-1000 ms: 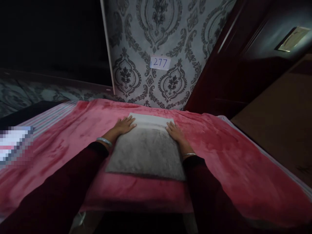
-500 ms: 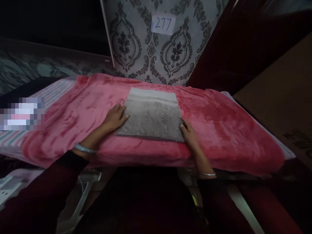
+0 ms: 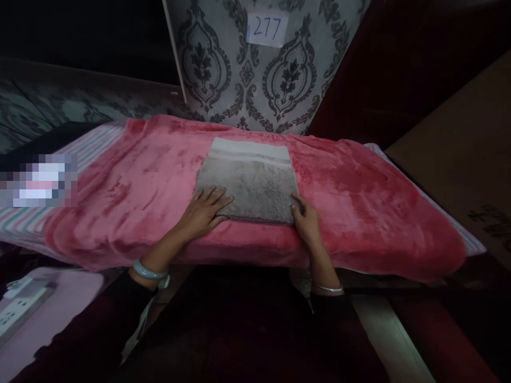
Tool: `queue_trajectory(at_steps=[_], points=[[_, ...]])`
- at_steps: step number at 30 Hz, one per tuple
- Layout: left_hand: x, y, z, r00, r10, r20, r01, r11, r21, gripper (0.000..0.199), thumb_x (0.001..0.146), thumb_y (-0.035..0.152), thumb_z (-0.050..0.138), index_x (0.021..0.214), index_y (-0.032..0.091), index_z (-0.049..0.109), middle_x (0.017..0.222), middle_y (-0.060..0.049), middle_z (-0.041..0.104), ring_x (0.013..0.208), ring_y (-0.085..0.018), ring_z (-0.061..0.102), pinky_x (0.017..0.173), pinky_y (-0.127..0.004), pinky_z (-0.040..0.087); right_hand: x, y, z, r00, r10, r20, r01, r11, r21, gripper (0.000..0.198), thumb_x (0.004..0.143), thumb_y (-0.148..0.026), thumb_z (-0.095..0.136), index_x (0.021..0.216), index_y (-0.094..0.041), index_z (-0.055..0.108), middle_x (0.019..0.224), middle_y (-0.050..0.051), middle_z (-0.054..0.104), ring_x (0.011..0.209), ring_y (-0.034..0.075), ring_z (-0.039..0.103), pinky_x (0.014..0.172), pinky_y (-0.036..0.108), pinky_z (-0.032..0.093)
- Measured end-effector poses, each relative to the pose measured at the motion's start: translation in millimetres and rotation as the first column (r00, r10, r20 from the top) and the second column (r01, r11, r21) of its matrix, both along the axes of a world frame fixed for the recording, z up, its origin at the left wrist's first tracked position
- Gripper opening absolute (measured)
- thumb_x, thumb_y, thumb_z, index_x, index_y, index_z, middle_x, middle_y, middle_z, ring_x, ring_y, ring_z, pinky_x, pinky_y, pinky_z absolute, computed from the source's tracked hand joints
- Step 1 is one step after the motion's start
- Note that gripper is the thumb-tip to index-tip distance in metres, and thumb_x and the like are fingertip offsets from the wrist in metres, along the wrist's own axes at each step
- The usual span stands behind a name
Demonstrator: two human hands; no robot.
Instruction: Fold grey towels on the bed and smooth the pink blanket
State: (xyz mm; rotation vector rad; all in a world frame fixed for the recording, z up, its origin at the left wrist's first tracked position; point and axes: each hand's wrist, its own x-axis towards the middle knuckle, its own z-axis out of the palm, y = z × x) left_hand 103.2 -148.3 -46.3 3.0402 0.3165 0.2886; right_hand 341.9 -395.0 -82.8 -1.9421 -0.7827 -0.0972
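A folded grey towel (image 3: 251, 186) with a pale band along its far edge lies flat on a pink plush blanket (image 3: 151, 170). My left hand (image 3: 203, 213) rests palm down on the towel's near left corner, fingers spread. At the near right corner, my right hand (image 3: 306, 218) has its thumb and forefinger on the towel's edge, the other fingers curled in. A pale bangle (image 3: 149, 270) circles my left wrist, and a thin silver one (image 3: 329, 289) my right.
Patterned wallpaper behind carries a paper marked 277 (image 3: 266, 28). A dark screen (image 3: 88, 42) hangs at the left, and a cardboard box (image 3: 459, 138) stands at the right. A white power strip (image 3: 19, 314) lies at lower left. Striped cloth (image 3: 99, 143) shows under the blanket.
My left hand has slid nearer and to the right, from the towel's left side onto its near left corner. My right hand has shifted slightly, its fingers now on the near right corner.
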Motion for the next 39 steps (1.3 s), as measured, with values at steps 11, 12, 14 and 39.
queue_trajectory(at_steps=[11, 12, 14, 39], points=[[-26, -6, -5.3, 0.991, 0.125, 0.038, -0.123, 0.991, -0.058, 0.065, 0.099, 0.046, 0.047, 0.157, 0.016, 0.041, 0.167, -0.02, 0.028, 0.156, -0.036, 0.024, 0.124, -0.058, 0.025, -16, -14, -4, 0.983, -0.084, 0.165, 0.088, 0.996, -0.013, 0.048, 0.093, -0.039, 0.039, 0.116, -0.016, 0.075, 0.115, 0.015, 0.076, 0.104, 0.028, 0.07, 0.094, 0.046, 0.055], [-31, -3, -6.2, 0.99, 0.128, 0.058, -0.121, 0.987, -0.101, 0.066, 0.099, 0.045, 0.047, 0.157, 0.015, 0.041, 0.167, -0.02, 0.028, 0.156, -0.035, 0.024, 0.124, -0.057, 0.026, -16, -17, -5, 0.979, -0.095, 0.182, 0.1, 0.995, -0.019, 0.048, 0.094, -0.038, 0.039, 0.115, -0.015, 0.075, 0.112, 0.015, 0.076, 0.102, 0.028, 0.07, 0.093, 0.046, 0.055], [-41, 2, -6.6, 0.982, 0.146, 0.116, -0.118, 0.967, -0.224, 0.066, 0.096, 0.048, 0.049, 0.154, 0.016, 0.046, 0.167, -0.018, 0.031, 0.155, -0.033, 0.028, 0.124, -0.054, 0.028, -18, -24, -5, 0.964, -0.126, 0.236, 0.139, 0.989, -0.041, 0.046, 0.094, -0.038, 0.04, 0.112, -0.016, 0.077, 0.104, 0.015, 0.076, 0.097, 0.028, 0.069, 0.091, 0.047, 0.055], [0, 23, 32.1, 0.868, 0.481, 0.123, -0.458, 0.872, -0.171, 0.05, 0.096, 0.038, 0.047, 0.138, 0.014, 0.061, 0.129, -0.017, 0.068, 0.12, -0.033, 0.063, 0.102, -0.047, 0.052, -59, 19, 42, 0.892, 0.367, 0.264, -0.253, 0.889, -0.381, 0.048, 0.102, -0.04, 0.042, 0.143, -0.023, 0.061, 0.144, 0.011, 0.062, 0.138, 0.03, 0.052, 0.116, 0.051, 0.039]])
